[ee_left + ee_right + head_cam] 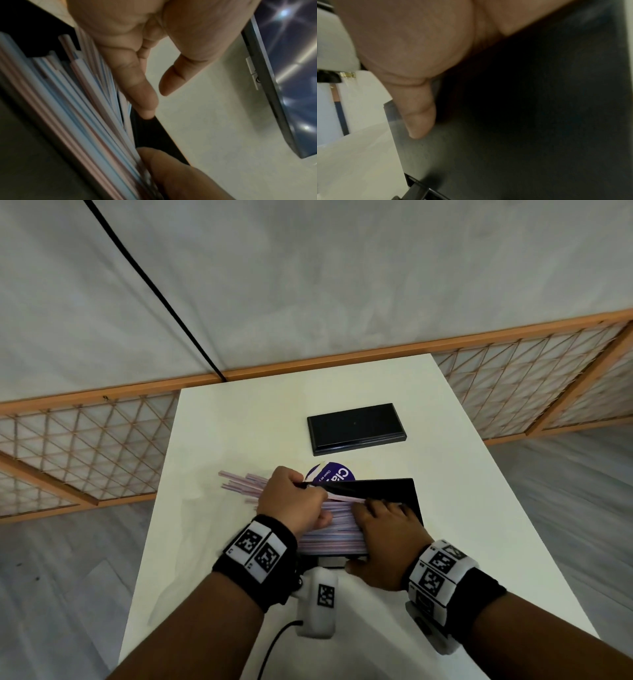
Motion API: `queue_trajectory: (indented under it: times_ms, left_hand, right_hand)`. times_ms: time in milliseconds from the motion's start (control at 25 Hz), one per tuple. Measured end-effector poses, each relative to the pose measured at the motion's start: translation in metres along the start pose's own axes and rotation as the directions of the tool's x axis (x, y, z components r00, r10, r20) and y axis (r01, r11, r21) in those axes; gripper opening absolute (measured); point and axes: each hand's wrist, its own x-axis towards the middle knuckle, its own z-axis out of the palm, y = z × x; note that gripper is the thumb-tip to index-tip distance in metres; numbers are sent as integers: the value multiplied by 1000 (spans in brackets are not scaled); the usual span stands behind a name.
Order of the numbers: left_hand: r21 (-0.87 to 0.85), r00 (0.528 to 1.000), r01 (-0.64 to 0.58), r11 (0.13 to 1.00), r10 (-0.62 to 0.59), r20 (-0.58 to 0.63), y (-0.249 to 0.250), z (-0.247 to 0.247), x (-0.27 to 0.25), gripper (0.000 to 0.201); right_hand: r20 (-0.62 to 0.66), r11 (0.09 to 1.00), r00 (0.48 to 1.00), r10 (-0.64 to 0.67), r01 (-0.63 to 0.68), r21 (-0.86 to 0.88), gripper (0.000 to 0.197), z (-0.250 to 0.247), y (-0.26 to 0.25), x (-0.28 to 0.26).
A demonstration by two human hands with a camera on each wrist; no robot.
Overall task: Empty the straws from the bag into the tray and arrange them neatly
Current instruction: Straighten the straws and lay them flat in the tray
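Note:
A thick pile of pink-and-blue striped straws (329, 534) (77, 108) lies in a black tray (394, 491) (522, 135) near the table's middle; the tray looks tilted. My left hand (298, 498) is at the pile's left end, its fingers (137, 88) lying against the straws and the thumb apart from them. My right hand (383, 539) rests spread on the straws and tray, thumb (419, 115) along the tray's near edge. A few loose straws (239, 482) stick out to the left on the table. The purple-labelled bag (334, 474) lies just behind the tray, partly hidden.
A second black tray (356, 428) (274, 94) lies flat farther back on the white table (239, 422). A wooden lattice screen (85, 433) stands behind the table. A black cable (274, 642) runs off the near edge.

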Motion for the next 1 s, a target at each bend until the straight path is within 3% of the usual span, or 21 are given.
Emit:
queue_trajectory:
  times_ms: [240, 640, 760, 880, 1000]
  left_hand:
    - [266, 993, -85, 960, 102, -53, -7, -5, 7, 27]
    - [280, 977, -191, 941, 209, -36, -16, 9, 30, 15]
    - [342, 954, -263, 902, 297, -50, -15, 7, 31, 2]
    - [457, 909, -349, 818, 414, -46, 0, 1, 14, 6]
    - [452, 854, -463, 762, 520, 0, 14, -17, -9, 6]
  right_hand:
    - [12, 999, 999, -29, 29, 34, 95, 1, 2, -2]
    - [15, 998, 998, -56, 56, 27, 91, 0, 2, -2]
    - [-22, 996, 998, -56, 57, 63, 90, -1, 1, -2]
    - [-81, 986, 995, -53, 65, 155, 94, -8, 0, -8]
    - [-251, 940, 967, -48, 129, 317, 83, -17, 0, -14]
